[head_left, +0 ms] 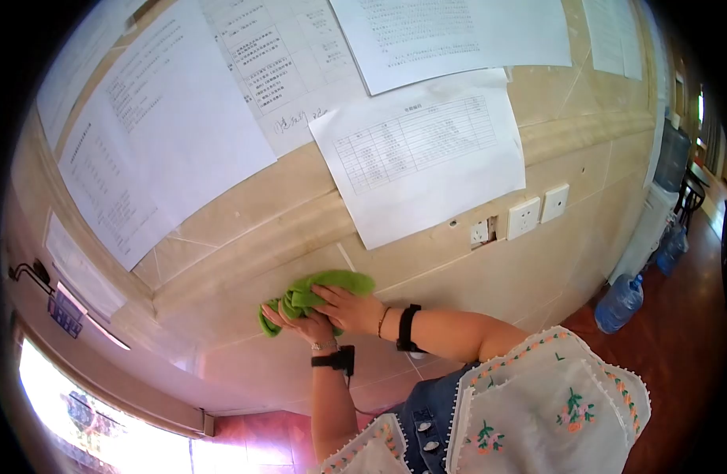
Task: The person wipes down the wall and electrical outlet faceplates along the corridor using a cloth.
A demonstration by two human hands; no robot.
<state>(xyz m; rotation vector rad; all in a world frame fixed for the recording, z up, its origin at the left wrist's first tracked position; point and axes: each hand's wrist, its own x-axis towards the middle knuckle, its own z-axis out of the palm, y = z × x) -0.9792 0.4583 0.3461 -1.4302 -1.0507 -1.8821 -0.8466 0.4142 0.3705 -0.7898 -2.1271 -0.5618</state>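
A bunched green cloth [338,281] lies against the beige tiled wall [446,288], low in the middle of the head view. My right hand [354,310] presses on its right part, fingers reaching over the folds. Just to the left and lower, my left hand [309,325] grips the cloth's lower left part. Both hands are side by side, touching or nearly so. Part of the cloth is hidden beneath them. Each wrist wears a black strap and a thin bracelet.
Printed sheets [434,158] hang on the wall above my hands. Right of them are wall sockets [524,218] and an uncovered socket box [483,232]. A blue water bottle [618,304] stands on the red-brown floor at right. A bright window [87,411] is at lower left.
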